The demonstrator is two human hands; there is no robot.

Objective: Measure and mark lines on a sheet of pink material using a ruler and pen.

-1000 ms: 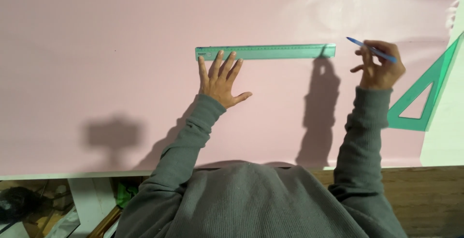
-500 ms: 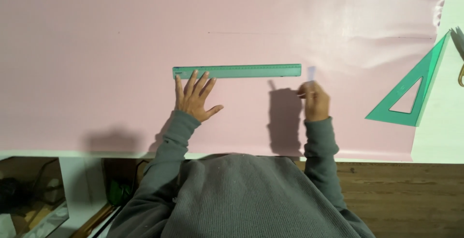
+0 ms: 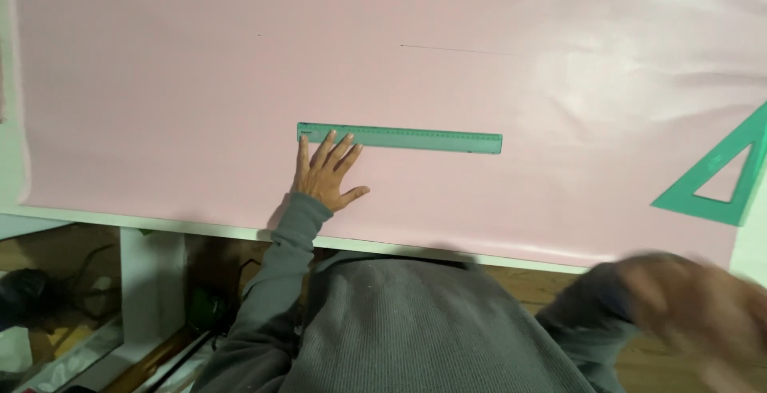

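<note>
On the pink sheet [image 3: 200, 81]: left hand [image 3: 326, 176] pressing green ruler [image 3: 399, 137], fingers spread flat.
Right hand [image 3: 703, 313], earlier beside the ruler's right end, is now blurring off-sheet; grip unreadable.

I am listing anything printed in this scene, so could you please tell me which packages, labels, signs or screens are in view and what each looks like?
No packages, signs or screens are in view.
Ruler: long green strip with printed graduations, flat on the pink sheet, left hand resting on its left end.
Set square: green open triangle at the sheet's right edge; any markings too small to tell.
</note>
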